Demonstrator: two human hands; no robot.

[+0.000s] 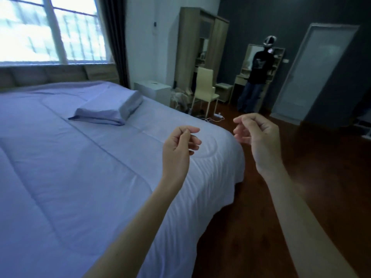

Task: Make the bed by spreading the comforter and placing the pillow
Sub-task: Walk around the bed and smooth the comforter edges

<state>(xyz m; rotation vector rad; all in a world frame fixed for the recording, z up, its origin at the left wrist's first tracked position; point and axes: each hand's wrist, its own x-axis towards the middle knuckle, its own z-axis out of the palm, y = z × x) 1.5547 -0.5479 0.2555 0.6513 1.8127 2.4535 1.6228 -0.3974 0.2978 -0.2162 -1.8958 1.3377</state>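
A bedroom with a dark wood floor (301, 197), a window (50, 29) behind the headboard and a wardrobe (198, 47) against the far wall is lying in dim bluish light. The bed (212, 195) is occupying the left of the view. The comforter (70, 167) is lying spread flat across it, draping over the near corner. The pillow (109, 109) is resting on top of the comforter, toward the headboard end. The left hand (178, 149) is hovering above the comforter's corner, its grip loosely curled and holding nothing. The right hand (259, 135) is hanging over the floor beside the bed, fingers half curled, likewise empty. A second person (259, 75) is standing by a dressing unit near a pale chair (204, 85).
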